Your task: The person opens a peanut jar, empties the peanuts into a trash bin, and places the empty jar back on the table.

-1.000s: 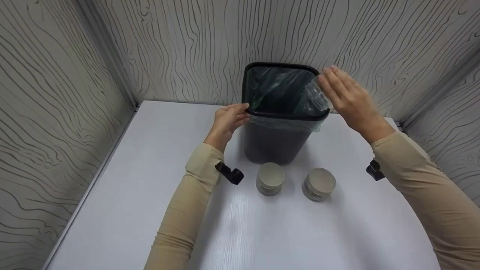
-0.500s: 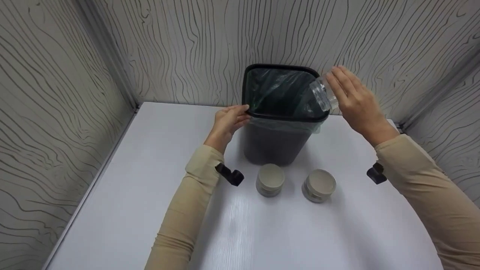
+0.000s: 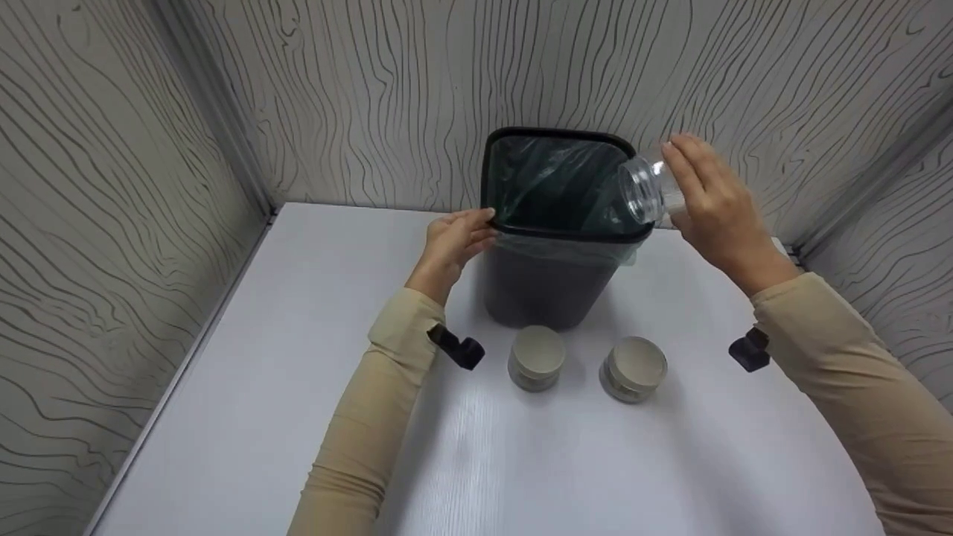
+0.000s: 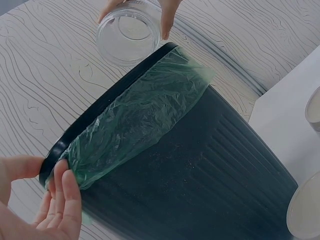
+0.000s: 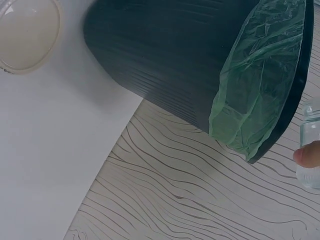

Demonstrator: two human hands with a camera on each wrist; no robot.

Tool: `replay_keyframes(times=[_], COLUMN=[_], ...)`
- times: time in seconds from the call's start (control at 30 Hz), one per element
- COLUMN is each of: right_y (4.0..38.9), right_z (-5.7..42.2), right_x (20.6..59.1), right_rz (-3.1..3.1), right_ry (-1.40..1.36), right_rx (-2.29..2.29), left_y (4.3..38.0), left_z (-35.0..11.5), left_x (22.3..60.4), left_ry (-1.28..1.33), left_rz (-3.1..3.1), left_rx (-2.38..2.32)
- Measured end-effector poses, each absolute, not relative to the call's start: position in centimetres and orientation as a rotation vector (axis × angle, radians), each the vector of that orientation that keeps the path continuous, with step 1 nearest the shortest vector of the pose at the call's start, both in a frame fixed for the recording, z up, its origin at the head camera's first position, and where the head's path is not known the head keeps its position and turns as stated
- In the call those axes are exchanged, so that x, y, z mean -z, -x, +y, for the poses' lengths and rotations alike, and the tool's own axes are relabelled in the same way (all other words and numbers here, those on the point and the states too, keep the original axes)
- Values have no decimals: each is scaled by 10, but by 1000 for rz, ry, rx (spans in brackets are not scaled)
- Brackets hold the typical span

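Note:
A dark trash bin (image 3: pixel 547 286) stands at the back of the table, lined with a thin green bag (image 4: pixel 145 115) folded over its black rim. My left hand (image 3: pixel 450 246) pinches the rim at the near left corner, thumb on one side and fingers below the bag's edge. In my right hand (image 3: pixel 718 212) is a clear jar (image 3: pixel 642 190), tilted with its open mouth toward the bin, over the right rim. No contents show in the jar. In the right wrist view, only a thumb (image 5: pixel 308 155) shows on the jar.
Two lidded jars, a left one (image 3: pixel 537 357) and a right one (image 3: pixel 633 368), stand on the white table (image 3: pixel 357 313) in front of the bin. Wood-patterned panels (image 3: pixel 357 97) close in the back and sides. Black camera mounts stick out from both wrists.
My right hand has drawn slightly to the right and turned, so more of the clear jar and its mouth shows. The left hand keeps its place on the bin rim.

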State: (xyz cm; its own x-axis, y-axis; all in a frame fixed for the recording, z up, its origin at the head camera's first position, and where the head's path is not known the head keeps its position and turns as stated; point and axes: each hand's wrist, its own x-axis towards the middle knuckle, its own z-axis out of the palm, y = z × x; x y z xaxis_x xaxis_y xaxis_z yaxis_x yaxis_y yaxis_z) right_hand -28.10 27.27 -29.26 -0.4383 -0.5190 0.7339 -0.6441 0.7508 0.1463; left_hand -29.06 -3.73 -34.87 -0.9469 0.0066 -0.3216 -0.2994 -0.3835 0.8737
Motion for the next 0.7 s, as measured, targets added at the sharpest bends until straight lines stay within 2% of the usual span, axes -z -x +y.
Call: replay_keyframes(times=[0.7], right_y=[271], right_z=[276], right_x=[291], right_rz=[-2194], right_ry=[-796], right_rx=[-324], left_y=[289], left_z=[-39], left_x=[348], left_ry=[387], left_rz=[1619], left_rx=[-2414])
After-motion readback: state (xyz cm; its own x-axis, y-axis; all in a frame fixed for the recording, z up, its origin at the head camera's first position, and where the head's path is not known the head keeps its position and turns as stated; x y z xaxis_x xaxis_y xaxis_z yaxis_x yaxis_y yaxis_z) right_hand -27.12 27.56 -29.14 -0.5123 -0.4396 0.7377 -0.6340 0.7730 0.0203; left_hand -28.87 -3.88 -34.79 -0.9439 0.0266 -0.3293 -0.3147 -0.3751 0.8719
